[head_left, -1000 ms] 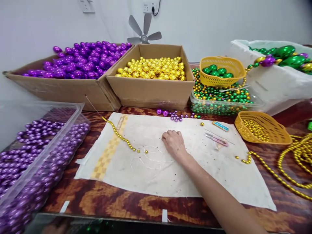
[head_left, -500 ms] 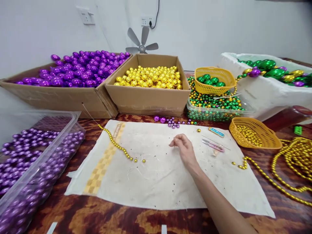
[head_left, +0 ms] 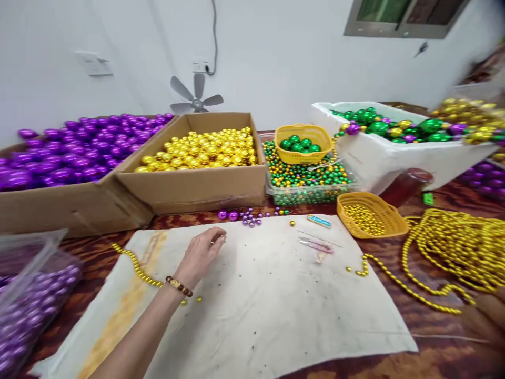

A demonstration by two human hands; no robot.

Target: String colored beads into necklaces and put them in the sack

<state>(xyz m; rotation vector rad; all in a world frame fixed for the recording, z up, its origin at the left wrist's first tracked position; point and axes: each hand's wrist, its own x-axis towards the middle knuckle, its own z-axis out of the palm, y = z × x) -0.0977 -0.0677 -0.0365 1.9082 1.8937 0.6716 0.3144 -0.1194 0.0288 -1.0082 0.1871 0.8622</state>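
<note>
My left hand (head_left: 203, 252), with a brown beaded bracelet (head_left: 179, 286) at the wrist, is over the white cloth (head_left: 276, 295). Its fingertips are pinched together; what they hold is too small to make out. A string of gold beads (head_left: 136, 266) runs across the cloth's left side and passes behind that wrist. Two loose-looking gold beads (head_left: 199, 299) show just right of the wrist. At the far right edge my right hand (head_left: 485, 318) is dark and blurred. A thin, straight thread (head_left: 450, 337) stretches from it leftward over the cloth, so it appears closed on the thread.
Boxes of purple beads (head_left: 79, 147) and gold beads (head_left: 205, 150) stand behind. Small purple beads (head_left: 251, 217), snips (head_left: 315, 245) and a yellow basket (head_left: 373, 216) lie nearer. Gold bead strands (head_left: 457, 252) are heaped right; a purple-bead tub (head_left: 39, 300) stands left.
My left hand has come into view over the cloth. My right hand has swung from the cloth's middle to the far right edge, drawing the thread straight. The view has turned right.
</note>
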